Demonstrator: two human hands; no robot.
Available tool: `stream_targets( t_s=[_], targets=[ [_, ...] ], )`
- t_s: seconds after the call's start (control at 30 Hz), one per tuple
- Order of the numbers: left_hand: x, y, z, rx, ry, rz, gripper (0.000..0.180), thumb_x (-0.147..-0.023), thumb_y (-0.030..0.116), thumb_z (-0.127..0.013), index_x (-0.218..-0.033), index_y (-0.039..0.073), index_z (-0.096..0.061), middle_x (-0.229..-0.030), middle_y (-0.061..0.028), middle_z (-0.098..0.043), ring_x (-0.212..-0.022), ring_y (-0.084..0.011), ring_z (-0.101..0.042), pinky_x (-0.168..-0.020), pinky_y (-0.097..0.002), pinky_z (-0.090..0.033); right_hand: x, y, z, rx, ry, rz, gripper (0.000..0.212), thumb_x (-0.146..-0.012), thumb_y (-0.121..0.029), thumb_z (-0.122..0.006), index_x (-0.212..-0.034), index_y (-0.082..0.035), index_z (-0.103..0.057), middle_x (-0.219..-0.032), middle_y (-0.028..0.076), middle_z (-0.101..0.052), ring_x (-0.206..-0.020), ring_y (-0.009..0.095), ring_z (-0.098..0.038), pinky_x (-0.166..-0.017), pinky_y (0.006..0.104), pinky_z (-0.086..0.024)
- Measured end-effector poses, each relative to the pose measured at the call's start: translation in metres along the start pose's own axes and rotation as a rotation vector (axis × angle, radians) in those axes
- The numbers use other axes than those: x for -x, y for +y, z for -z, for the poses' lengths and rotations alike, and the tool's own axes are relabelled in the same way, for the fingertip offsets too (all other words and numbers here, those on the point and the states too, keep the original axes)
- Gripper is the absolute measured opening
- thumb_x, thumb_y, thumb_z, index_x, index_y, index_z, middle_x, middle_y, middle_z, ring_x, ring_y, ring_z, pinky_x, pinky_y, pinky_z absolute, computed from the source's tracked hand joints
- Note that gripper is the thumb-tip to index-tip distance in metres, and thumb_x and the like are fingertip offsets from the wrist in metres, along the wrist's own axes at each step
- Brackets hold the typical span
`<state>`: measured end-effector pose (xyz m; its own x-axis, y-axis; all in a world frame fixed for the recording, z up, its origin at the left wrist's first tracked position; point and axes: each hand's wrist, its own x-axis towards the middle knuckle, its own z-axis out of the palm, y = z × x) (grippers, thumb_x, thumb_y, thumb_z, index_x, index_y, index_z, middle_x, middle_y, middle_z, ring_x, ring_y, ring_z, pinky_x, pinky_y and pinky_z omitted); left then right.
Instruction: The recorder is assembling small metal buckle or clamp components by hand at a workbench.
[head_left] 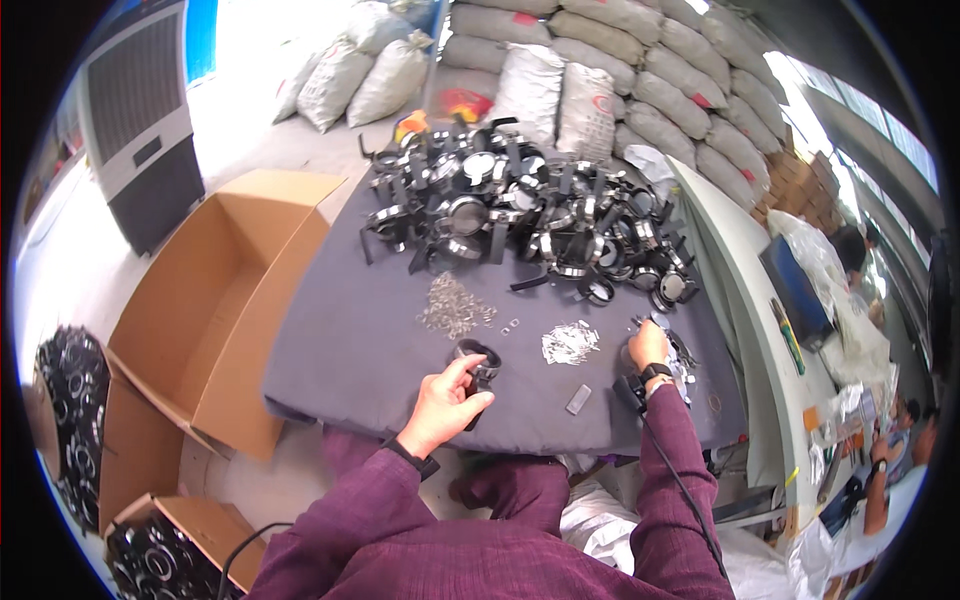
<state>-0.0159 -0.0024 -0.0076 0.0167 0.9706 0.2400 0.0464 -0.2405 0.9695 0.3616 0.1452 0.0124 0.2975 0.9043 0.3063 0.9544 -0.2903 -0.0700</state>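
At the table's near edge my left hand (440, 408) is wrapped round a black ring-shaped part with a handle (480, 350), its ring end facing up. Further right, my right hand (650, 347) reaches down with its fingers pinched together at a heap of small shiny metal pieces (685, 368). Whatever sits between those fingertips is hidden. Between the hands lie a pile of small silvery strips (570, 343) and a small grey rectangular block (578, 399). Beyond the left hand is a pile of small wire-like metal clips (455, 306), with two loose rings (509, 327) beside it.
A large heap of black-and-silver ring parts with handles (480, 205) covers the far side of the dark table (340, 345). An open cardboard box (240, 290) stands at left, near a grey air cooler (140, 120). Stacked sacks (680, 100) fill the back. People sit at far right.
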Motion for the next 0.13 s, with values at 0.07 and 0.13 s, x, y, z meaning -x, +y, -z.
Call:
stream_targets(
  t_s=[0.07, 0.13],
  targets=[
    [-0.003, 0.0, -0.001, 0.027, -0.037, -0.03, 0.05, -0.073, 0.007, -0.074, -0.121, 0.007, -0.057, -0.065, 0.0028, -0.048, -0.052, -0.0046, -0.04, -0.051, -0.0214, -0.036, 0.001, 0.013, -0.002, -0.028, -0.002, 0.032, 0.019, -0.072, -0.006, -0.058, -0.087, 0.001, -0.067, -0.088, 0.025, -0.067, -0.088, 0.039, -0.066, -0.078, 0.0464, -0.052],
    [-0.004, 0.001, 0.001, 0.042, -0.055, -0.025, 0.049, -0.075, 0.009, -0.074, -0.121, 0.007, -0.057, -0.067, 0.002, -0.049, -0.055, -0.006, -0.041, -0.052, -0.0228, -0.037, 0.0, 0.014, -0.01, -0.053, -0.039, 0.07, 0.019, -0.07, -0.005, -0.058, -0.086, 0.002, -0.066, -0.087, 0.026, -0.066, -0.087, 0.039, -0.066, -0.078, 0.0468, -0.052]
  ],
)
